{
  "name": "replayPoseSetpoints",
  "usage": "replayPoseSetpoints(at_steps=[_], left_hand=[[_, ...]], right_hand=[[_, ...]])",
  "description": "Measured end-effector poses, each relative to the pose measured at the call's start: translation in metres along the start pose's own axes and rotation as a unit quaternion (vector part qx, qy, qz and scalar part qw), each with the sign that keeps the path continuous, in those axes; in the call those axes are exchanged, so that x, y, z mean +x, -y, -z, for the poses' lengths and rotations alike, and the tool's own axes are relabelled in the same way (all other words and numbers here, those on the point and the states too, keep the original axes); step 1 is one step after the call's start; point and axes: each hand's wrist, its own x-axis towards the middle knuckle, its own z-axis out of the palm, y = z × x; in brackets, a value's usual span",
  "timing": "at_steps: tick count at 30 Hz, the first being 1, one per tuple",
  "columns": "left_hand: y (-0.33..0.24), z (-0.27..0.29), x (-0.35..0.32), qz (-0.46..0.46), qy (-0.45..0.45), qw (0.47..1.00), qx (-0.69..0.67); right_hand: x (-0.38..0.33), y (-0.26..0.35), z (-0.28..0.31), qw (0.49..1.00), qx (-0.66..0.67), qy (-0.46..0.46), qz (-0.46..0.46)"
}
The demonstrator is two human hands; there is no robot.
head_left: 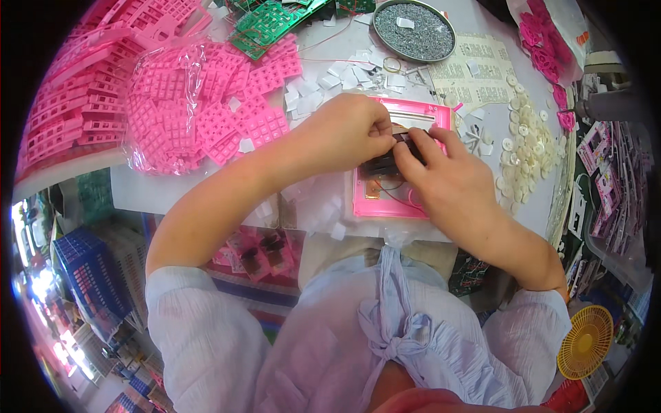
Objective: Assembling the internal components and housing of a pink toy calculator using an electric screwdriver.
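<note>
A shallow pink plastic casing (389, 208) lies at the table's front edge, under both hands. Across its middle is a dark, shiny film-like piece (379, 166), partly covered by my fingers. My left hand (354, 131) comes in from the left, its fingers closed in a pinch at the film's upper edge; what is between the fingertips is hidden. My right hand (451, 172) bends its fingers over the film's right side, thumb and forefinger gripping its edge. Below the film, a coppery patch (372, 190) and thin wires show inside the casing.
Pink button sheets (165, 110), some in clear plastic, pile up left. Green circuit boards (275, 27) and a round tin of small metal parts (413, 31) stand at the back. White paper bits (310, 100) lie scattered; pale discs (527, 138) spread right. A yellow basket (585, 342) sits lower right.
</note>
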Motion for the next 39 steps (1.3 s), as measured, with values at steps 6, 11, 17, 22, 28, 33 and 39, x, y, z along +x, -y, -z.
replayPoseSetpoints(at_steps=[6,11,17,22,28,33,39], left_hand=[[0.000,0.002,0.004,-0.009,0.003,1.000,0.001],[0.001,0.033,0.037,-0.051,0.016,0.992,0.110],[0.025,0.033,0.164,0.005,-0.146,0.916,0.375],[0.022,0.021,0.173,-0.020,-0.143,0.900,0.411],[0.007,0.025,0.167,-0.057,-0.139,0.895,0.419],[0.005,0.023,0.173,-0.064,-0.147,0.883,0.442],[0.015,0.020,0.187,-0.057,-0.149,0.874,0.459]], right_hand=[[0.005,-0.010,0.013,0.997,0.052,0.051,0.023],[-0.015,-0.050,0.039,0.969,0.166,-0.184,0.017],[0.058,-0.157,0.076,0.858,0.109,-0.500,-0.054],[0.102,-0.157,0.060,0.737,0.621,-0.267,-0.009],[0.099,-0.126,0.054,0.780,0.554,-0.289,-0.038],[0.069,-0.097,0.085,0.814,0.545,-0.194,-0.052],[0.047,-0.104,0.078,0.847,0.483,-0.215,-0.067]])
